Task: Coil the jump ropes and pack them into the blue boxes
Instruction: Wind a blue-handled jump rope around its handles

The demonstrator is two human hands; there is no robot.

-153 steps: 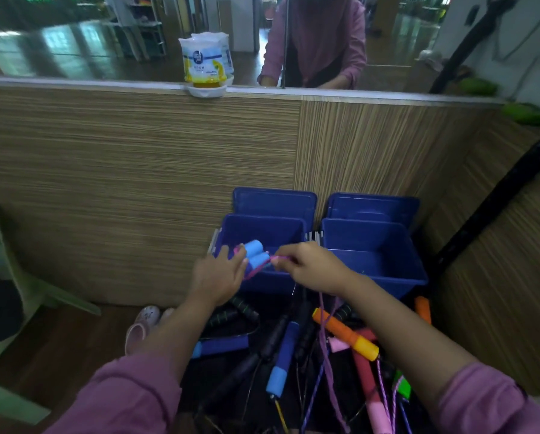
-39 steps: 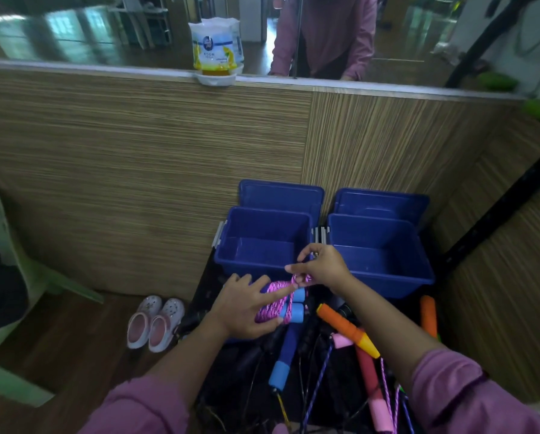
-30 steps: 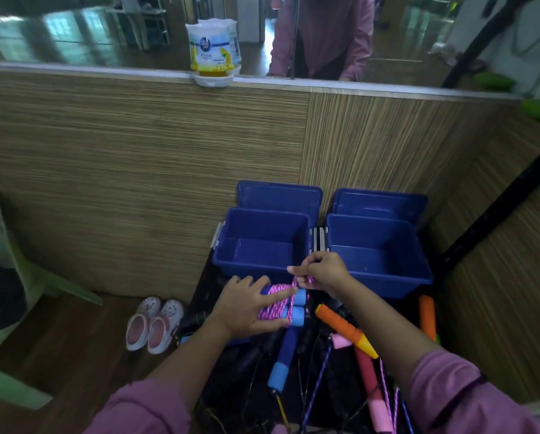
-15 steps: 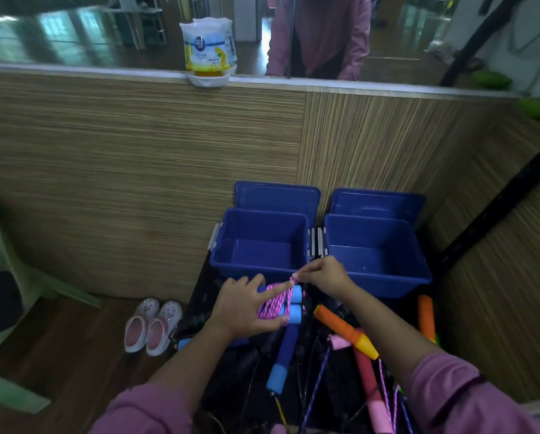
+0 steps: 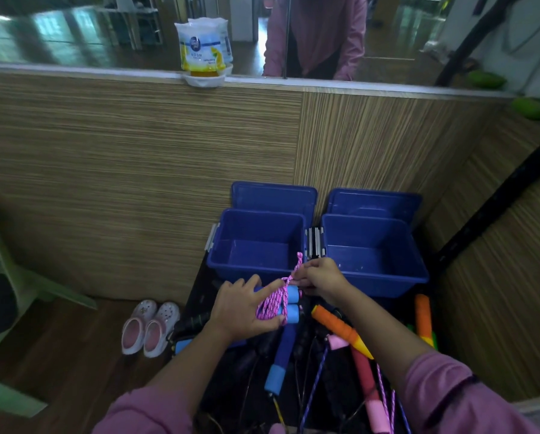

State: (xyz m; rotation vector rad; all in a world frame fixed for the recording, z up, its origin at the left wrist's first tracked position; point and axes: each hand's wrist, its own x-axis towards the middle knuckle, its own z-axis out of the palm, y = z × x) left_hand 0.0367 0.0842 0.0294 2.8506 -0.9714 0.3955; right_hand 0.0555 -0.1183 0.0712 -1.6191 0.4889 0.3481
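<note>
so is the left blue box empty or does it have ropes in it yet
Empty: the left blue box shows only its bare blue floor.

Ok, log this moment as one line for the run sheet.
step: tying off pink rope coil | left hand: holds coil on blue handles | right hand: pinches rope end | blue boxes: both empty
</note>
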